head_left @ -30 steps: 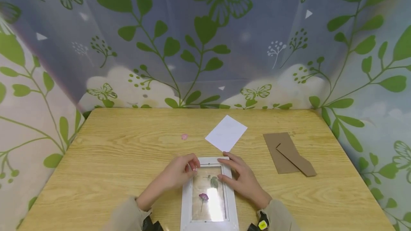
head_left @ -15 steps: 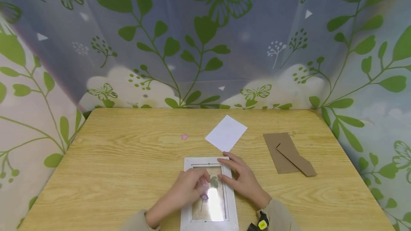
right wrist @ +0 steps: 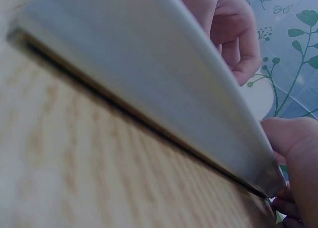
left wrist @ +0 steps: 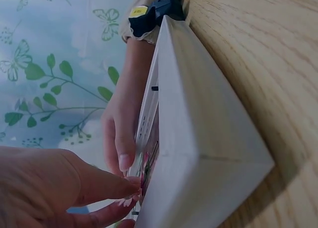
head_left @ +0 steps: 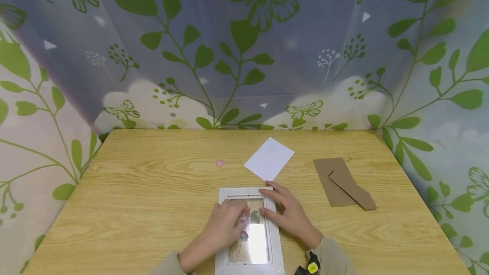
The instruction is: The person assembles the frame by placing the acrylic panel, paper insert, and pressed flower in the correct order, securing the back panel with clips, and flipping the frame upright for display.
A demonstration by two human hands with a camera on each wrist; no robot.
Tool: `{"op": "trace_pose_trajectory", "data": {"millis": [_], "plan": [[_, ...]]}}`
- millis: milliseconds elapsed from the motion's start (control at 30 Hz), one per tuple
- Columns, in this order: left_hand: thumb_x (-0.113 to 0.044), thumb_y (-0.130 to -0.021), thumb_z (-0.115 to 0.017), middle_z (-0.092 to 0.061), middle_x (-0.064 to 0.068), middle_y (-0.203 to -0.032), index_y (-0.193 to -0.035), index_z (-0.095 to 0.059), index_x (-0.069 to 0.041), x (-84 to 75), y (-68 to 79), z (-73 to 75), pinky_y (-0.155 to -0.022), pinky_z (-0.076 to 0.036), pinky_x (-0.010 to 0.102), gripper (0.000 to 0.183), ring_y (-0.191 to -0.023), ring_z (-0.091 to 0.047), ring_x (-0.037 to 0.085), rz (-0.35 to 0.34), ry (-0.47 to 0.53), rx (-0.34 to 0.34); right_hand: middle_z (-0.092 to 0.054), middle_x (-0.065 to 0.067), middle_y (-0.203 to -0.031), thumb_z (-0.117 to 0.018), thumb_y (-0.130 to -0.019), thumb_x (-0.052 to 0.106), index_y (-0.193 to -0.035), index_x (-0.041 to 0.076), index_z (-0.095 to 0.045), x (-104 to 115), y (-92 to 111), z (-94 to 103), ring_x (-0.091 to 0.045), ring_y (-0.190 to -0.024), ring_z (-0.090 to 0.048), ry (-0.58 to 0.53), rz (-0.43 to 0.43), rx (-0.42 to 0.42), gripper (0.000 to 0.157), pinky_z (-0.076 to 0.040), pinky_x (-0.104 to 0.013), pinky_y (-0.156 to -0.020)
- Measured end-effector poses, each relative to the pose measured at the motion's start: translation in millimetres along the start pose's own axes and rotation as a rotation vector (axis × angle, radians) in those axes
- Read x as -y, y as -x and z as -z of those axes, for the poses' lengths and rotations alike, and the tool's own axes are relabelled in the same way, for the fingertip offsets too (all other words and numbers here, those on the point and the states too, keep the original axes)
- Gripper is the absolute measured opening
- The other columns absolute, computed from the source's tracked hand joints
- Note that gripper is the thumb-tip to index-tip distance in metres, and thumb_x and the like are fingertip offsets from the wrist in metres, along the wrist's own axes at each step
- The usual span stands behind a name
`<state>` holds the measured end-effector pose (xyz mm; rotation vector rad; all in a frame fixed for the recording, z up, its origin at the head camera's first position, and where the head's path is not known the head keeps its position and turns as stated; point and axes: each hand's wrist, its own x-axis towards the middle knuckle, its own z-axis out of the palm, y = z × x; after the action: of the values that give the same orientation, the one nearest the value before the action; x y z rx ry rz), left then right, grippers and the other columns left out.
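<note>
A white picture frame point(head_left: 250, 267) lies flat near the table's front edge. Behind its clear pane are a purple dried flower point(head_left: 244, 234) with a thin stem and a green leaf point(head_left: 255, 216). Over the pane's upper left, my left hand point(head_left: 225, 224) pinches a small pink flower point(left wrist: 128, 198) between thumb and fingers; the left wrist view shows its petals close to the pane. My right hand point(head_left: 286, 210) holds the frame at its upper right corner, thumb on the inner rim and fingers by the far edge.
Beyond the frame lies a white sheet of paper point(head_left: 269, 158), with a pink petal-like piece point(head_left: 219, 163) to its left. A brown backing board point(head_left: 336, 188) with a stand leg point(head_left: 353, 190) lies at the right. Printed curtains point(head_left: 244, 54) surround the wooden table point(head_left: 153, 190).
My left hand has moved right and towards me, from the frame's upper left corner to above the pane, carrying the pink flower. My right hand and the frame have stayed put.
</note>
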<state>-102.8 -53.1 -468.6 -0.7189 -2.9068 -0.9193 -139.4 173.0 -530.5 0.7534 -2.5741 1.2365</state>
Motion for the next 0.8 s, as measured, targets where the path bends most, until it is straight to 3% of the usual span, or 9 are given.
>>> {"op": "trace_pose_trajectory", "data": {"millis": [267,500,633,800], "plan": [[-0.009,-0.075,-0.078,-0.058,-0.003,-0.093,-0.093,-0.068,-0.015,-0.9,3.4,5.1,-0.074,-0.040,0.034,0.021,-0.082,-0.051,0.015,-0.014,-0.106,-0.012,-0.050,-0.011,-0.147,-0.078,-0.085,0.031,-0.131,0.023,-0.065,2.5,-0.8,0.6,-0.032,-0.135,-0.046,-0.003,-0.007,0.006,0.049,-0.037,-0.059,-0.105],[-0.004,-0.077,-0.075,-0.058,-0.003,-0.090,-0.090,-0.066,-0.016,7.5,0.4,14.3,-0.072,-0.038,0.032,0.020,-0.079,-0.049,0.015,-0.051,-0.129,-0.073,-0.050,-0.011,-0.147,-0.077,-0.086,0.033,-0.132,0.023,-0.065,1.7,-0.4,0.5,-0.032,-0.135,-0.046,-0.002,0.004,0.003,0.049,-0.037,-0.060,-0.104],[-0.001,-0.077,-0.075,-0.058,0.000,-0.087,-0.089,-0.066,-0.014,14.8,-9.3,23.1,-0.072,-0.041,0.037,0.020,-0.079,-0.052,0.020,-0.056,-0.108,-0.115,-0.050,-0.011,-0.147,-0.078,-0.086,0.032,-0.132,0.023,-0.065,1.6,0.7,0.3,-0.033,-0.134,-0.046,-0.015,0.007,0.002,0.048,-0.038,-0.060,-0.104],[-0.002,-0.080,-0.078,-0.057,0.004,-0.085,-0.088,-0.065,-0.011,26.8,-32.0,36.6,-0.070,-0.042,0.043,0.018,-0.076,-0.051,0.024,-0.043,-0.114,-0.159,-0.049,-0.011,-0.147,-0.078,-0.086,0.032,-0.132,0.023,-0.065,1.3,0.5,0.5,-0.032,-0.135,-0.046,-0.015,0.000,0.000,0.049,-0.037,-0.059,-0.105]]}}
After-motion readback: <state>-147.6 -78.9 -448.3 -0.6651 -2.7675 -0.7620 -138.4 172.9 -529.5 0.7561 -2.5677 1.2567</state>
